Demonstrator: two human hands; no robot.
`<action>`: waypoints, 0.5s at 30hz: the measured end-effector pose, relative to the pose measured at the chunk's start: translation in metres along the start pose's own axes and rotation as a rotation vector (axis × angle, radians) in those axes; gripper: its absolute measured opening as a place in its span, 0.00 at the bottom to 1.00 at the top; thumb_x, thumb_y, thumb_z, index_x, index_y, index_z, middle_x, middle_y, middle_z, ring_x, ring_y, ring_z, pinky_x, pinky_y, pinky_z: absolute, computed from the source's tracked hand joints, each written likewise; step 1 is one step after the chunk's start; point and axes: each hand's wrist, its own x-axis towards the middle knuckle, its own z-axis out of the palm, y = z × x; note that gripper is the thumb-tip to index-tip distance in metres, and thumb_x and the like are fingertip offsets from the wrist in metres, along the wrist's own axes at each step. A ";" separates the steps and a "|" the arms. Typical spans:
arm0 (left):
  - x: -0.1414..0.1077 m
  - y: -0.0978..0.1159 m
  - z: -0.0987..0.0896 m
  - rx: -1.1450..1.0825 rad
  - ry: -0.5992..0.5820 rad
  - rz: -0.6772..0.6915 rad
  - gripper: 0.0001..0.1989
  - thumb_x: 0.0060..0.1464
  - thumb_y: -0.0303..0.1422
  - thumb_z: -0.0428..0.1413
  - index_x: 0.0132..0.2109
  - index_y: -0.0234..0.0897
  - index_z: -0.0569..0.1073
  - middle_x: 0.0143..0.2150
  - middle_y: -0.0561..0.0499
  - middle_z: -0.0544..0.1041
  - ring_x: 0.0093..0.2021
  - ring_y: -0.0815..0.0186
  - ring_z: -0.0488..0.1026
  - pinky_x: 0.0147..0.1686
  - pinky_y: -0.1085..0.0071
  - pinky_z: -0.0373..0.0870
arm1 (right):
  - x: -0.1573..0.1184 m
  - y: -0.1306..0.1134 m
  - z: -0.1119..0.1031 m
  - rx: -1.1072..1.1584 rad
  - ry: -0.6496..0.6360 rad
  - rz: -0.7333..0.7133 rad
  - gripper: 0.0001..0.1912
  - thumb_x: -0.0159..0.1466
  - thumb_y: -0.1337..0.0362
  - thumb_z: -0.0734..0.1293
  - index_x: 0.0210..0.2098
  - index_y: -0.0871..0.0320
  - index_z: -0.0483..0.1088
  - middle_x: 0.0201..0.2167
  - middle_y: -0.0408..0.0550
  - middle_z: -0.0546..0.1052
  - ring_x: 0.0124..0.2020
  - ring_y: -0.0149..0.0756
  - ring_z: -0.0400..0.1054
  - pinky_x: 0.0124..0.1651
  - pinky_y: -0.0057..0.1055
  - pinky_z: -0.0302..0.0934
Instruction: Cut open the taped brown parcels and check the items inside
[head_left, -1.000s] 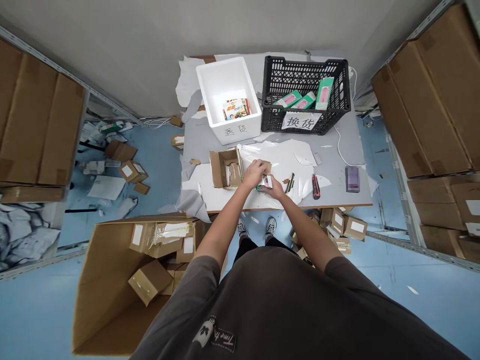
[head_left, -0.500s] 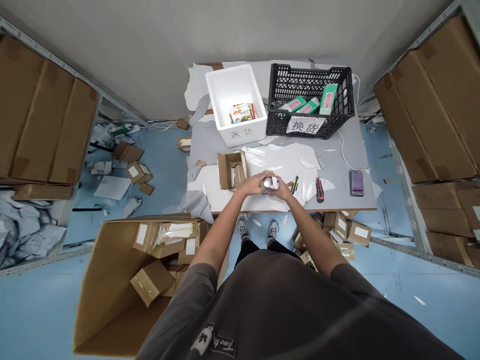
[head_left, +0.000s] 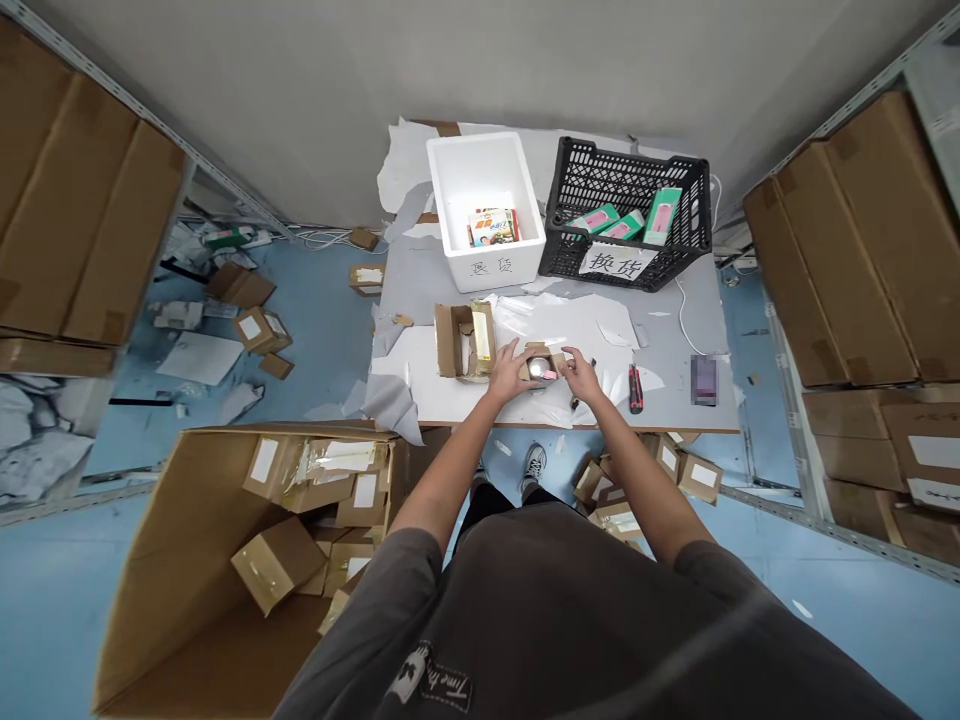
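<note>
Working at the near edge of a table point(head_left: 411, 272), with a black crate point(head_left: 556, 250) by the far right corner and a white bin point(head_left: 526, 262) along the far edge. Has an open box point(head_left: 448, 342) toward the left. Grasping a small carton point(head_left: 537, 350) by the near edge, left hand point(head_left: 508, 377) curled round its left side, right hand point(head_left: 583, 377) pinching its right rim. Underside hidden. Shows a blurred purple object point(head_left: 703, 380) near the right edge, then a red-and-black tool point(head_left: 636, 388). Inside the carton, holds something silvery point(head_left: 538, 367), too small to identify.

A: Which item is cut off?
B: The large carton point(head_left: 161, 570) at 8 o'clock, by the lower edge.
A: Which is blurred?
B: The flat purple item point(head_left: 703, 380) at 3 o'clock; markings illegible.
</note>
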 end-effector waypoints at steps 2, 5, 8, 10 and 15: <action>0.001 0.003 0.005 -0.027 0.002 0.015 0.42 0.48 0.41 0.78 0.68 0.42 0.76 0.69 0.37 0.73 0.73 0.41 0.66 0.74 0.46 0.65 | -0.003 0.004 -0.001 0.029 0.037 -0.014 0.33 0.67 0.49 0.65 0.68 0.54 0.67 0.44 0.50 0.83 0.40 0.47 0.79 0.52 0.46 0.73; 0.004 0.006 0.009 -0.057 -0.022 0.031 0.41 0.49 0.38 0.77 0.68 0.41 0.75 0.63 0.40 0.76 0.66 0.45 0.72 0.70 0.50 0.70 | -0.006 0.005 0.005 -0.013 0.139 -0.105 0.22 0.68 0.54 0.64 0.57 0.52 0.75 0.58 0.58 0.79 0.57 0.51 0.77 0.58 0.48 0.73; 0.007 0.007 0.009 -0.071 -0.035 0.023 0.40 0.48 0.37 0.77 0.66 0.41 0.74 0.63 0.40 0.77 0.66 0.45 0.72 0.69 0.49 0.70 | -0.001 -0.001 0.011 -0.152 0.124 -0.129 0.13 0.65 0.57 0.70 0.47 0.52 0.80 0.69 0.59 0.72 0.71 0.59 0.66 0.69 0.56 0.66; 0.008 0.007 0.009 -0.085 -0.047 0.013 0.39 0.47 0.35 0.76 0.65 0.41 0.74 0.64 0.40 0.76 0.68 0.44 0.71 0.69 0.49 0.70 | 0.006 -0.006 0.013 -0.256 0.053 -0.084 0.15 0.59 0.59 0.76 0.45 0.53 0.82 0.74 0.59 0.68 0.73 0.66 0.61 0.71 0.62 0.63; 0.007 0.005 0.014 -0.144 -0.138 -0.087 0.42 0.46 0.33 0.73 0.67 0.38 0.69 0.65 0.39 0.76 0.64 0.44 0.76 0.63 0.51 0.75 | 0.030 -0.024 0.021 -0.451 -0.125 -0.039 0.19 0.49 0.57 0.85 0.36 0.55 0.81 0.80 0.57 0.60 0.73 0.71 0.59 0.65 0.61 0.68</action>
